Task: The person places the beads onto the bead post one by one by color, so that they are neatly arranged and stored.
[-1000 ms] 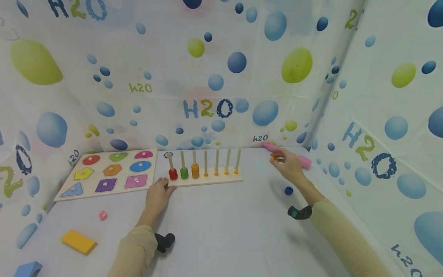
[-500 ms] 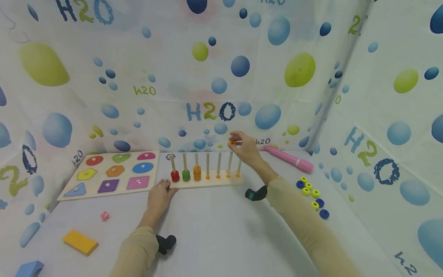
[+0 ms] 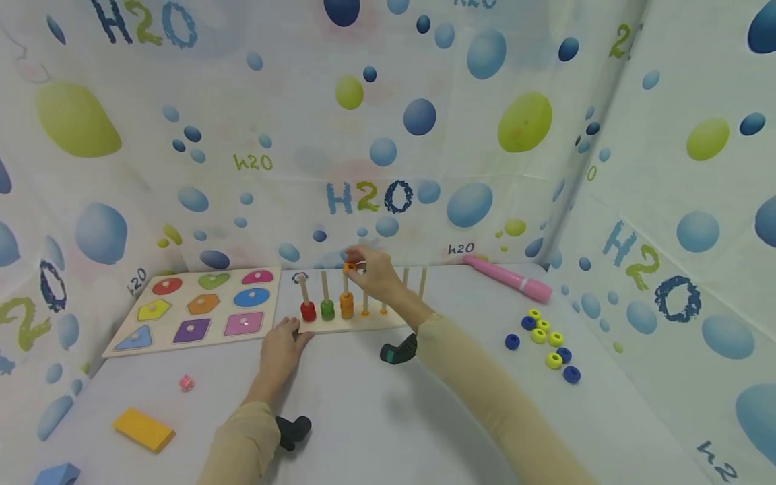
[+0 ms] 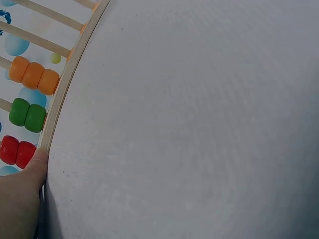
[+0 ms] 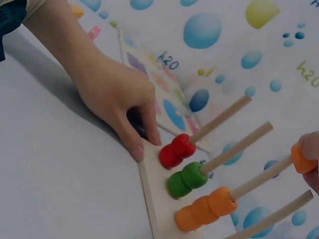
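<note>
While the left hand (image 3: 280, 345) holds flat against the near-left corner of the peg board (image 3: 354, 322), thumb tip touching its edge, the right hand (image 3: 372, 273) has swung across — a second ago it was over by the pink marker (image 3: 508, 278) at the back right of the desk (image 3: 388, 411), half a second ago up over the right-side pegs, now at the third peg (image 3: 346, 281) from the left. Its fingertips pinch an orange ring (image 5: 302, 159), and the wrist view shows that ring already threaded on the tip of the peg, well above the three orange rings (image 5: 203, 210) stacked at its base. Not dropped yet, fingers closed round it. Left hand fingers look relaxed, nothing gripped, only bracing — it has not shifted across the three head views.

Red rings (image 3: 308, 311) sit two on the first peg, green rings (image 3: 327, 310) two on the second. Judging from that, the orange peg is getting a fourth ring; release and slide down looks like what remains of this placement. Loose yellow and blue rings (image 3: 545, 340) lie on the desk to the right, uncovered now that the arm has moved off them, so more sorting looks pending — the right-hand pegs carry only their small orange collars.

Elsewhere: shape puzzle board (image 3: 197, 310) left of the pegs, yellow block (image 3: 143, 429) and small pink piece (image 3: 186, 383) near left.
</note>
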A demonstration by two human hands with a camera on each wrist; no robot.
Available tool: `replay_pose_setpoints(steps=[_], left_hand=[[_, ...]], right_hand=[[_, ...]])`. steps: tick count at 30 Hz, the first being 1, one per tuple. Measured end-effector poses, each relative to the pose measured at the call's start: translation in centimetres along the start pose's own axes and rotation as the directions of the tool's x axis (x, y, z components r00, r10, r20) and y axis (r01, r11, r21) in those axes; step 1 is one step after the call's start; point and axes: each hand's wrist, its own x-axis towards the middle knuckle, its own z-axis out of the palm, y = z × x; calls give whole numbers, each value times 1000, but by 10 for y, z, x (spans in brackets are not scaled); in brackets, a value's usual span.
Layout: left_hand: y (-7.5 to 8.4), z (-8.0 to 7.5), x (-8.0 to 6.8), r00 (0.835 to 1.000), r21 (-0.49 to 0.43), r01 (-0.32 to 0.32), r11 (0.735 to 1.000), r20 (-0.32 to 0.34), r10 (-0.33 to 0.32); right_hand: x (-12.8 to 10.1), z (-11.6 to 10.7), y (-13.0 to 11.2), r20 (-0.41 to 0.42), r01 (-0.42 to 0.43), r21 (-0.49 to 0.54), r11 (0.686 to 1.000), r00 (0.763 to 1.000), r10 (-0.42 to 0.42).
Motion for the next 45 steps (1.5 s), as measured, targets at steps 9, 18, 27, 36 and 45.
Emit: replay_pose_setpoints(steps=[9,18,27,36,45], left_hand=[[1,1,-1,1000,-2,22,1000,8,-22],[3,-1,0,999,0,27,1000,22,-27],[5,-3,-1,1000,21,13,1000,14,-13],[4,-4,0,1000,32,8,999,24,-9],[1,0,2,1000,43,-2,999,5,2]], right_hand=[[7,9,-7,33,-9,-71,997,999,12],[9,9,-6,71,-39,-129,991,996,49],[4,-2,2,-5,-41,-51,998,999,41],[-18,-43,28,-247,-134,174,976,953,175],[-58,-93,69,-343,-268,181,946,885,316]])
